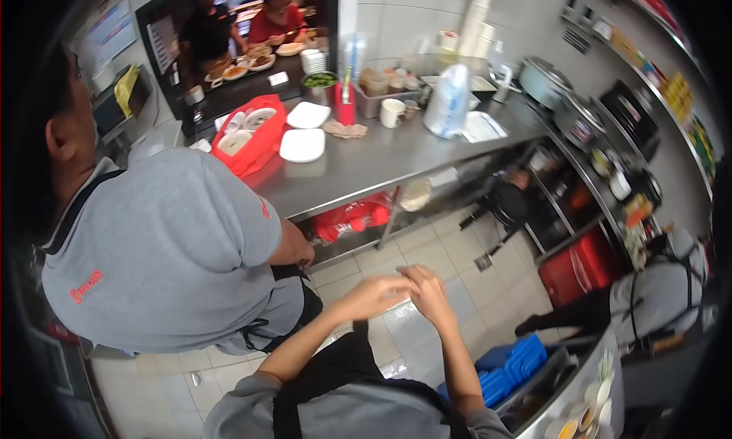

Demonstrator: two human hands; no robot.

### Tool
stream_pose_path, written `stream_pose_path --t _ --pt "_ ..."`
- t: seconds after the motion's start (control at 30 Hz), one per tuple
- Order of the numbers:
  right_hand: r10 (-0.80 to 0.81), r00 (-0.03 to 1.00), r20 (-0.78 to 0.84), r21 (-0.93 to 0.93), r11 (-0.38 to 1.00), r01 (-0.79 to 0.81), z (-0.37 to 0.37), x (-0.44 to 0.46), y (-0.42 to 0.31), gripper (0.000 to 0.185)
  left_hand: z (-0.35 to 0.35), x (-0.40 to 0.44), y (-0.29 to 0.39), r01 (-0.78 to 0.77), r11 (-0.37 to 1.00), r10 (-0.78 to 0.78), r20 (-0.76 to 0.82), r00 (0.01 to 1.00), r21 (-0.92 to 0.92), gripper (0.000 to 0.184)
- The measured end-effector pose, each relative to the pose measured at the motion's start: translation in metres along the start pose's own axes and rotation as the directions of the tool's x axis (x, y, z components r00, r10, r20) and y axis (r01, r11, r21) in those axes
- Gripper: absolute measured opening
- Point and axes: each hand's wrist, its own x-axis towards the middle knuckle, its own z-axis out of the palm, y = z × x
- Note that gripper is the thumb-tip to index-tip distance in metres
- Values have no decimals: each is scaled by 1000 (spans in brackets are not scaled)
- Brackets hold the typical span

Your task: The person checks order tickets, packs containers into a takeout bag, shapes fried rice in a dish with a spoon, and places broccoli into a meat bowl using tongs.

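Note:
My left hand (375,295) and my right hand (430,290) meet in front of my body, above the tiled floor. The left fingers stretch toward the right hand and touch it. My right fingers bend loosely over the left fingertips, with a small gap showing between the hands. Nothing held is visible in either one; the palms are hidden. Both hands are away from the steel counter (366,168). On that counter lie a red bag (263,145) with round containers inside, two white plates (303,145), a brown cloth (345,129) and a white mug (392,113).
A co-worker in a grey shirt (168,241) stands close on my left. Another person (659,290) bends at the right. Blue containers (507,366) sit low beside my right arm. A black stool (503,203) stands by the shelves. Two people are beyond the serving window.

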Motion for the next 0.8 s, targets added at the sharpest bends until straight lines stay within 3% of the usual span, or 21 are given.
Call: stream_pose_path --t 0.07,0.1,0.17,0.23,0.27,0.33,0.43,0.47,0.5,0.53,0.57,0.6,0.7,0.8 --pt "-79 997 -18 -3 997 79 15 55 18 14 -39 31 -30 75 984 -112 -232 966 -164 22" --pt "-95 995 -21 75 993 96 24 76 22 14 -59 49 -41 27 991 -76 -393 916 -128 20" --pt "-136 990 -29 217 966 139 35 119 32 13 -99 83 -57 12 920 -245 -552 797 -392 18" --pt "-117 991 63 280 955 95 42 145 56 14 -139 117 -88 -67 962 -153 -725 671 -266 20" --pt "-103 990 94 301 951 71 44 155 69 15 -157 129 -98 -52 959 -190 -770 609 -277 19" --pt "-111 984 136 309 949 64 49 173 99 17 -198 147 -131 31 999 -34 -909 415 -23 18" --pt "152 913 377 401 862 -309 50 206 150 19 -285 149 -207 249 938 224 -970 92 240 21" --pt "160 906 392 419 845 -331 59 218 174 20 -324 134 -251 433 824 372 -925 72 365 21" --pt "85 906 416 360 899 -250 60 245 183 20 -356 118 -270 608 730 369 -929 32 312 29" --pt "20 892 452 299 939 -172 64 270 190 21 -383 99 -301 862 483 354 -935 -31 154 44" --pt "-35 863 504 236 967 -99 67 281 196 22 -402 75 -323 949 293 454 -890 -35 112 51" --pt "-84 876 475 407 903 -134 86 295 208 24 -403 63 -310 988 154 346 -937 -51 3 52" --pt "-330 820 467 507 860 57 104 365 185 26 -407 33 -295 972 -185 100 -987 -128 -145 48" --pt "-605 709 362 653 707 270 137 439 138 35 -399 6 -295 969 -149 -115 -970 -215 -197 41"
